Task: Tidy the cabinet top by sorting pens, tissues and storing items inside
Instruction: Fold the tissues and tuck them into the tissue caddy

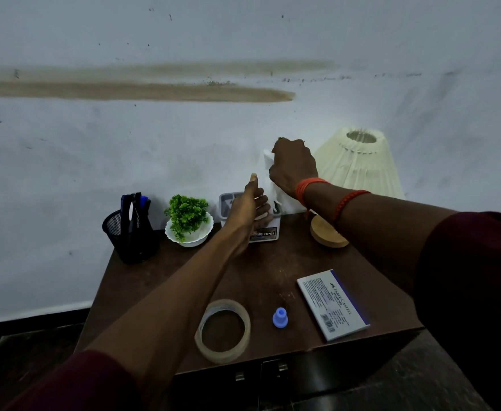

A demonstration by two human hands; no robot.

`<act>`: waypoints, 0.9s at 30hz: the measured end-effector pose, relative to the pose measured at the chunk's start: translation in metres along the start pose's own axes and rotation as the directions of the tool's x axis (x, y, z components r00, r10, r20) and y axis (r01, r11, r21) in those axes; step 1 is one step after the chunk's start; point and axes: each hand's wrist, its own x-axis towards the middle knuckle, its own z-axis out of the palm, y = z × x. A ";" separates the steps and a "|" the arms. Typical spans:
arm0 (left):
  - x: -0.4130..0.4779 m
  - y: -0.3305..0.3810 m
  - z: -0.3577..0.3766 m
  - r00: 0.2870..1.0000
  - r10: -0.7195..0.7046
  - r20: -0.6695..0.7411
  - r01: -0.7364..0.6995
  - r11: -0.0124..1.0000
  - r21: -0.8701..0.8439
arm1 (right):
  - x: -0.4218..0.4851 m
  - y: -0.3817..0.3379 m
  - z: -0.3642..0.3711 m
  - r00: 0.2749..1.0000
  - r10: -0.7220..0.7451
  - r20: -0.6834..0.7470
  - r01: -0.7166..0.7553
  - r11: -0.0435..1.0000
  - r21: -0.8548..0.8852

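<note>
A white tissue holder (268,231) marked OPEL stands at the back of the brown cabinet top (261,268). My left hand (250,207) grips its front, thumb raised. Above it my right hand (293,167) is closed on a white tissue (268,158) that hangs down towards the holder. A black mesh pen cup (130,235) with blue and black pens stands at the back left. A roll of clear tape (224,330), a small blue cap (280,317) and a flat Faber-Castell box (334,304) lie near the front edge.
A small green plant in a white bowl (188,223) sits between the pen cup and the holder. A cream pleated lamp shade (359,161) on a round wooden base (328,232) stands at the back right. Two cabinet door handles (261,370) show below the front edge. The wall is close behind.
</note>
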 end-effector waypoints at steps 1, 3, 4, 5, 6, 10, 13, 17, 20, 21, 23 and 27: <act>0.001 0.000 -0.001 1.000 0.004 0.004 -0.004 1.000 0.002 | 0.001 0.000 0.001 1.000 0.015 0.007 -0.015 1.000 0.019; 0.001 -0.001 -0.002 1.000 0.007 0.000 -0.007 1.000 0.003 | 0.002 -0.001 0.003 0.999 0.041 0.019 -0.043 0.997 0.062; 0.000 -0.001 -0.002 1.000 0.009 0.001 -0.009 1.000 -0.002 | 0.003 -0.001 0.003 0.998 0.056 0.024 -0.058 0.995 0.083; 0.000 -0.001 -0.002 1.000 0.009 0.001 -0.009 1.000 -0.008 | 0.004 -0.002 0.003 0.997 0.074 0.028 -0.076 0.992 0.104; -0.001 -0.001 -0.002 1.000 0.008 0.003 -0.008 1.000 -0.014 | 0.005 -0.003 0.002 0.995 0.092 0.031 -0.095 0.987 0.127; -0.002 -0.002 -0.003 1.000 0.011 0.006 -0.011 1.000 -0.014 | 0.004 -0.003 0.001 0.991 0.129 0.033 -0.132 0.981 0.145; -0.002 -0.002 -0.004 1.000 -0.002 0.000 0.002 1.000 -0.005 | 0.003 -0.002 0.004 0.990 0.134 0.035 -0.137 0.982 0.131; -0.003 -0.003 -0.006 1.000 -0.005 0.005 0.005 1.000 -0.021 | -0.001 -0.001 0.006 0.995 0.094 0.031 -0.096 0.993 0.076; -0.006 -0.004 -0.008 1.000 0.014 0.001 -0.014 1.000 -0.022 | -0.007 0.000 0.006 0.999 0.032 0.039 -0.032 0.999 0.000; -0.007 -0.004 -0.008 1.000 0.015 0.005 -0.015 1.000 -0.025 | -0.009 0.000 0.007 0.999 0.014 0.043 -0.013 1.000 -0.023; -0.007 -0.004 -0.008 1.000 0.011 0.012 -0.011 0.999 -0.040 | -0.011 0.000 0.009 0.999 -0.012 0.046 0.014 0.998 -0.055; -0.011 -0.001 -0.007 1.000 0.003 0.024 -0.001 0.998 -0.064 | -0.012 0.001 0.015 0.998 -0.014 0.066 0.020 0.996 -0.091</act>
